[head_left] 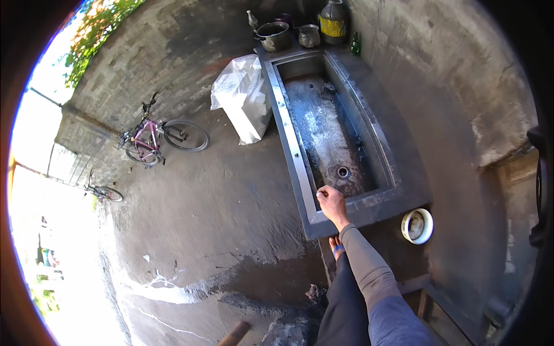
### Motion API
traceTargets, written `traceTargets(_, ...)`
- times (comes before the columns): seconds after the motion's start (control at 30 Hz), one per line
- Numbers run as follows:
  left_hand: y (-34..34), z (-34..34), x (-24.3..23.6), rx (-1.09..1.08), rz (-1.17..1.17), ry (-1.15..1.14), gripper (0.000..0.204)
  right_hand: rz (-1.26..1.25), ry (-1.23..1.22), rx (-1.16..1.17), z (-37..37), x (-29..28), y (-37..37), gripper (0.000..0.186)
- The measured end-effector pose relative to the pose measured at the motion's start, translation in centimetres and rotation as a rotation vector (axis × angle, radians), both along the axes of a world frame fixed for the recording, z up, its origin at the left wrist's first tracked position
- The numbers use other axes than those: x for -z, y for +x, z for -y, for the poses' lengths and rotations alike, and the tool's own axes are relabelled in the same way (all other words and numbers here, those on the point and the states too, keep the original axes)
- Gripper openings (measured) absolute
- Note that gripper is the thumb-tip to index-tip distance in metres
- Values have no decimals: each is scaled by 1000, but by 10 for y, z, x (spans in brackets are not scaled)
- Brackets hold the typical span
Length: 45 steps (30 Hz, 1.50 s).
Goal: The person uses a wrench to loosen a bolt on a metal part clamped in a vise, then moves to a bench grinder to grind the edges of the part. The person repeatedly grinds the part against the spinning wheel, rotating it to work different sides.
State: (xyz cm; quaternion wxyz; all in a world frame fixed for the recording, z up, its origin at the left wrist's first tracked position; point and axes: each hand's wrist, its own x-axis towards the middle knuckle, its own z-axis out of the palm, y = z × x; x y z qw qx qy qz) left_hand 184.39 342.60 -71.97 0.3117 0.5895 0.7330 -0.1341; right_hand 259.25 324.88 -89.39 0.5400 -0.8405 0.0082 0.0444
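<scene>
My right hand [332, 204], at the end of a grey-sleeved arm, is closed over the near left corner of a long sunken basin [295, 151]. A small pale spot shows at its fingers, but I cannot make out what they hold. Below the hand, the basin floor has a round drain hole [343, 172] and dark, wet stains. Just short of the near rim is my bare foot [336, 247], under a dark trouser leg. My left hand is out of sight.
A white bowl [417, 226] stands right of the basin's near end. Behind the far end are a dark pot [273, 37], a smaller pot [309, 36], a large jug [333, 23] and a green bottle [355, 45]. A white sack [242, 101] and a pink bicycle [151, 140] are at left.
</scene>
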Motion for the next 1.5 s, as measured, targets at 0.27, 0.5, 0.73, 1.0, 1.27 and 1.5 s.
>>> traceTargets(0.27,159,-20,63,11,-39,66,48,269,-229,-180,-70,183,177,28)
traceTargets(0.5,163,-11,88,-6,-113,17,44,254,-376,-328,-128,227,211,30)
traceTargets(0.73,141,-13,51,-55,34,-97,42,217,-437,-281,-76,220,97,11)
traceTargets(1.0,-40,15,-111,-553,623,-285,39,-253,192,-209,-59,-69,-206,16)
traceTargets(1.27,-66,32,-254,-114,1196,-679,24,-339,668,-424,8,-411,-675,13)
traceTargets(1.5,-151,152,-313,-147,1392,-907,26,285,307,-422,111,-503,-821,17)
